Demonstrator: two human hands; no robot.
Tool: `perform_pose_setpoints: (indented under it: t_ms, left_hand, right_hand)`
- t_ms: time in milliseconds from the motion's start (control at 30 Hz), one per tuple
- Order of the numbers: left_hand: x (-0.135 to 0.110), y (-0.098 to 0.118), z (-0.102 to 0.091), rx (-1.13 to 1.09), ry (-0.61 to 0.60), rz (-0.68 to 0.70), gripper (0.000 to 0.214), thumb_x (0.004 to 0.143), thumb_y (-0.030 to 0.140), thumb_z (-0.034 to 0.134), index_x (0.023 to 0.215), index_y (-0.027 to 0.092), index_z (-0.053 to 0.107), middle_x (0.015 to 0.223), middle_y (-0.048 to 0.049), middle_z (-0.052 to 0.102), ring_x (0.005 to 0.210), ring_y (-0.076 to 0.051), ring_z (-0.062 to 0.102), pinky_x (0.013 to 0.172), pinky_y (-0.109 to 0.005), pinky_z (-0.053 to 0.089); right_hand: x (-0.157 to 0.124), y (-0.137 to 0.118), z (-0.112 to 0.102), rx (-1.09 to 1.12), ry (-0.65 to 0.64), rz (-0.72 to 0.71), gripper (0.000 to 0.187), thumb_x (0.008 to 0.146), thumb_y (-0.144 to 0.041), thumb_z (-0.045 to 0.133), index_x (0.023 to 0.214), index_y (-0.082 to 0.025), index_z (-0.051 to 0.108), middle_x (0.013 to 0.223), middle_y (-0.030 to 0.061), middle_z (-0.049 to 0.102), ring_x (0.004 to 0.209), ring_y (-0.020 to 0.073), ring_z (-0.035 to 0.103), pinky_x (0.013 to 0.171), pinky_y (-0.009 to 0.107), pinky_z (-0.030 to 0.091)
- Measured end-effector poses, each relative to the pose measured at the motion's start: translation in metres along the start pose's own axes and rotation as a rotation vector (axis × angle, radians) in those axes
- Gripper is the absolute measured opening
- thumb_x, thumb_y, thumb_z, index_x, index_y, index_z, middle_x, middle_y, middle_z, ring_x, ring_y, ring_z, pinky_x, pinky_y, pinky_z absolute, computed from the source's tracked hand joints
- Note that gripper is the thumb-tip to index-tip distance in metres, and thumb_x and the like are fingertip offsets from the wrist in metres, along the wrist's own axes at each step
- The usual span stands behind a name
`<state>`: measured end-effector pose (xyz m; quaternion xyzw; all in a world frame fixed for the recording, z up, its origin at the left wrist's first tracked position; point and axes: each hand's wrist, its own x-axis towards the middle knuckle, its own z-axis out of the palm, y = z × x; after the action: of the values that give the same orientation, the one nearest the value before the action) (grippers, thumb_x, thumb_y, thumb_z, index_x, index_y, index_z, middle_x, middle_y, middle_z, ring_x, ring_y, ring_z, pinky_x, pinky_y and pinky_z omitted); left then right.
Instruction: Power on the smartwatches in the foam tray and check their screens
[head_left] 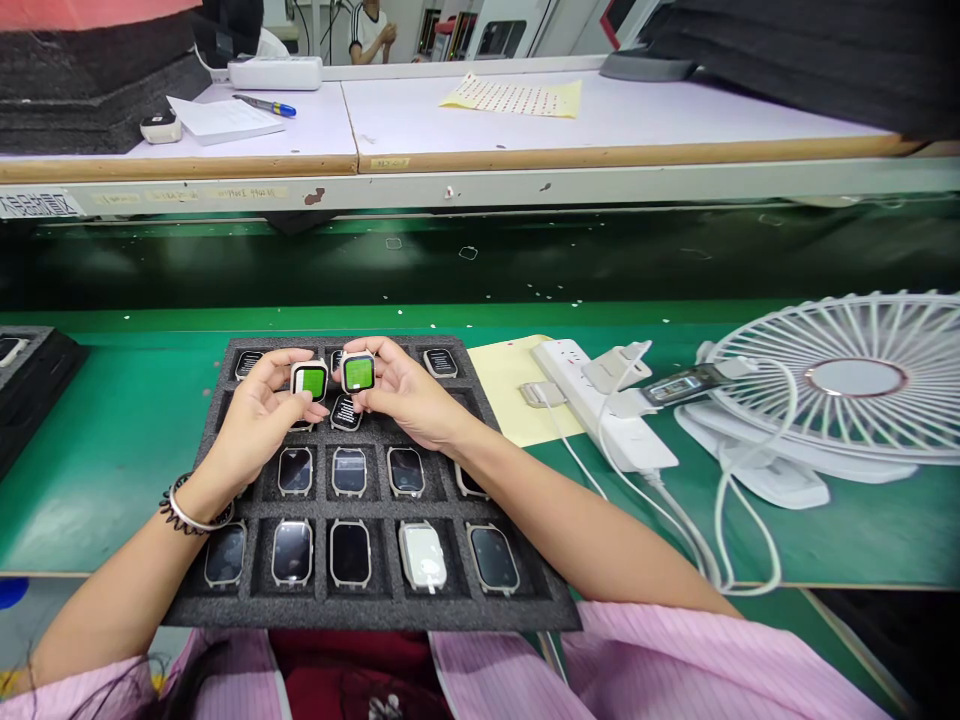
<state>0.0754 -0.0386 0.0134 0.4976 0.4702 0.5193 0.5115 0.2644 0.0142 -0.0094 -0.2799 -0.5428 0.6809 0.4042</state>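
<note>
My left hand (262,415) pinches a smartwatch case (310,381) without a strap, its screen lit green with a white patch. Beside it, my right hand (401,395) grips a second strapless smartwatch (358,373), also lit green. Both are held up over the far part of a dark grey foam tray (375,607). Several more watch cases lie in the tray's square pockets, most with dark screens, such as the watch (350,553) in the front row. One front-row watch (423,556) looks white. A watch (346,412) just below my hands shows white text. My forearms hide some pockets.
Right of the tray, a white power strip (600,400) with plugs and cables lies partly on yellow paper (495,370). A white fan (840,380) stands further right. Another foam tray (37,380) sits at left. Behind runs a raised shelf (405,130); a person (369,35) is beyond.
</note>
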Motion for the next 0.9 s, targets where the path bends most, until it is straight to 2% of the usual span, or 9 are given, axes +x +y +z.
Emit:
perform_pose_setpoints:
  t_ms: [100, 200, 333, 467, 600, 900]
  left_hand:
    - [-0.0006, 0.0002, -0.0010, 0.011, 0.039, -0.018, 0.030, 0.084, 0.037, 0.069, 0.106, 0.018, 0.058, 0.093, 0.0001, 0.063, 0.062, -0.013, 0.071, 0.062, -0.025, 0.060]
    - [-0.0002, -0.0005, -0.0021, 0.014, 0.056, -0.008, 0.032, 0.085, 0.041, 0.070, 0.105, 0.018, 0.058, 0.088, 0.0013, 0.063, 0.060, -0.013, 0.070, 0.059, -0.025, 0.060]
    - [0.0007, -0.0012, -0.0020, -0.014, 0.033, 0.002, 0.036, 0.083, 0.037, 0.071, 0.110, 0.019, 0.056, 0.089, 0.0011, 0.064, 0.063, -0.014, 0.072, 0.063, -0.026, 0.062]
    - [0.0002, 0.0000, -0.0011, -0.021, 0.009, -0.007, 0.038, 0.082, 0.030, 0.070, 0.114, 0.020, 0.054, 0.100, -0.0016, 0.065, 0.068, -0.013, 0.072, 0.068, -0.027, 0.063]
    - [-0.0002, 0.0001, -0.0013, -0.012, -0.002, -0.001, 0.041, 0.081, 0.025, 0.068, 0.118, 0.020, 0.052, 0.110, -0.0046, 0.065, 0.069, -0.012, 0.071, 0.072, -0.028, 0.062]
    - [0.0014, -0.0036, -0.0031, -0.015, -0.020, 0.014, 0.047, 0.077, 0.019, 0.069, 0.120, 0.021, 0.051, 0.117, -0.0058, 0.061, 0.073, -0.012, 0.072, 0.076, -0.028, 0.062]
  right_hand:
    - [-0.0006, -0.0014, 0.0000, -0.020, -0.014, 0.012, 0.042, 0.074, -0.016, 0.069, 0.112, -0.024, 0.051, 0.095, -0.0003, 0.064, 0.065, 0.0094, 0.058, 0.065, 0.025, 0.051]
    - [-0.0009, -0.0009, -0.0010, -0.034, -0.031, 0.001, 0.041, 0.078, -0.019, 0.071, 0.114, -0.024, 0.051, 0.094, 0.0000, 0.066, 0.064, 0.0095, 0.058, 0.063, 0.025, 0.049]
    - [-0.0003, 0.0015, -0.0025, -0.024, -0.058, -0.003, 0.047, 0.077, -0.022, 0.076, 0.115, -0.024, 0.050, 0.097, 0.0002, 0.065, 0.066, 0.0097, 0.060, 0.066, 0.026, 0.051]
    - [0.0006, 0.0042, -0.0032, 0.005, -0.072, -0.004, 0.051, 0.074, -0.024, 0.079, 0.116, -0.024, 0.050, 0.102, 0.0008, 0.065, 0.067, 0.0095, 0.061, 0.068, 0.027, 0.053]
    - [0.0004, 0.0044, -0.0027, 0.021, -0.075, -0.003, 0.052, 0.073, -0.020, 0.077, 0.116, -0.025, 0.049, 0.103, 0.0005, 0.064, 0.068, 0.0091, 0.061, 0.070, 0.027, 0.055]
    - [0.0003, 0.0018, -0.0017, 0.031, -0.059, 0.006, 0.054, 0.068, -0.011, 0.070, 0.116, -0.025, 0.048, 0.104, -0.0003, 0.064, 0.070, 0.0093, 0.061, 0.072, 0.027, 0.055]
